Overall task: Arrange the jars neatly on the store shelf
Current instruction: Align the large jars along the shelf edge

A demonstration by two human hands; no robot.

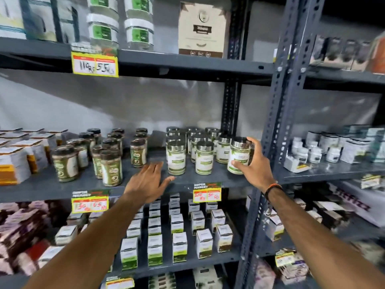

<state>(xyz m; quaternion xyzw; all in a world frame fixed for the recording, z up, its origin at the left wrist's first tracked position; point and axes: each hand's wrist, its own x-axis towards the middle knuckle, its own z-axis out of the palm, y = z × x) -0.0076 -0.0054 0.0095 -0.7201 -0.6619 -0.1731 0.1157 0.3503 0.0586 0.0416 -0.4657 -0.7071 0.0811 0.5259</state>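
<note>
Several glass jars with silver lids and white-green labels (176,157) stand in rows on the middle grey shelf (83,184). My right hand (255,163) grips the rightmost front jar (239,153), thumb on its label and fingers round its far side by the lid. My left hand (149,182) hovers flat over the shelf's front edge, fingers spread, holding nothing, just left of the front silver-lidded jar. Dark-lidded jars with green labels (111,167) stand in loose rows further left.
A slotted steel upright (279,126) rises right beside the held jar. Yellow price tags (207,193) hang from the shelf edge. White boxes (155,249) fill the shelf below, packets (12,161) lie at far left, small white bottles (314,154) sit in the right bay.
</note>
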